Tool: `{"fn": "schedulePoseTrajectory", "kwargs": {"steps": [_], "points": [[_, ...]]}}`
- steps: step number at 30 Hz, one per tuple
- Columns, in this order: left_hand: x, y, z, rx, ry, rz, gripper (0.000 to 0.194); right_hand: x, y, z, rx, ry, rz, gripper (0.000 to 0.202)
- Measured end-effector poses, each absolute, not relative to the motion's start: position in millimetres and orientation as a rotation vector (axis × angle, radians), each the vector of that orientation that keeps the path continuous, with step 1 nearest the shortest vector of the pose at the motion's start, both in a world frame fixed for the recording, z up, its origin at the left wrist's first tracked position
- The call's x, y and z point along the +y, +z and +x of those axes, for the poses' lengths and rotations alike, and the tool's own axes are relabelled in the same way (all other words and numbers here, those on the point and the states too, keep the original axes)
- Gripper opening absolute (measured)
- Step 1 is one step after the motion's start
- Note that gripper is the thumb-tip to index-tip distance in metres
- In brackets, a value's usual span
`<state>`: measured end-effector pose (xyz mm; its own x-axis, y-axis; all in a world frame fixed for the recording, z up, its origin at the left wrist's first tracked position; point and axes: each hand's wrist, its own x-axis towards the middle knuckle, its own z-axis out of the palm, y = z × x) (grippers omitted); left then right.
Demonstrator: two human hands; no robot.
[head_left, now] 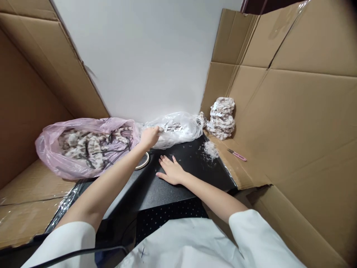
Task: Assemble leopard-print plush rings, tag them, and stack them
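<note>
My left grip (151, 137), curled closed, its hold unclear, is nearer the clear bag (189, 128), which stretches rightward from it; my open right grip (171, 172) lies flat on the bench (195, 163).

The person's right hand (170, 170) lay flat, fingers spread, on the black tabletop (150, 195). At eleven o'clock from it, the left hand (150, 137) was curled closed beside a clear plastic bag (191, 128); what it gripped was unclear. A pink translucent bag of mottled brown-and-white plush pieces (95, 147) sat toward ten o'clock, loose white fluff (211, 150) toward two, and a pink-handled pointed tool (237, 155) near three.
</note>
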<state>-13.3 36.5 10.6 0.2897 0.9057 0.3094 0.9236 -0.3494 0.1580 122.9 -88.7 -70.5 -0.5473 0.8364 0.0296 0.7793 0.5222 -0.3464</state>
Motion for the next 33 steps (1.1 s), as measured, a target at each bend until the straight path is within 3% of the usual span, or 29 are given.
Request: {"fn": "schedulePoseTrajectory", "kwargs": {"steps": [8, 14, 18, 26, 33], "points": [[68.3, 50.1, -13.4, -1.948, -0.645, -2.308, 0.027, -40.9, -70.3, 147.1, -2.484, 0.378, -1.633, 0.07], [72.3, 51.0, -11.3, -1.966, -0.68, -2.314, 0.029, -38.5, -64.0, 228.2, -2.223, 0.306, -2.048, 0.072], [73.7, 50.6, -13.9, -1.989, -0.68, -2.304, 0.03, -55.0, -56.7, 219.7, -2.096, 0.247, -2.199, 0.078], [71.4, 51.8, -12.8, -1.946, -0.647, -2.305, 0.03, -73.8, -71.9, 84.1, -2.524, 0.401, -1.363, 0.069], [66.4, 52.1, -18.0, -1.904, -0.611, -2.326, 0.028, -41.8, -74.5, 95.4, -2.557, 0.39, -1.396, 0.064]]}}
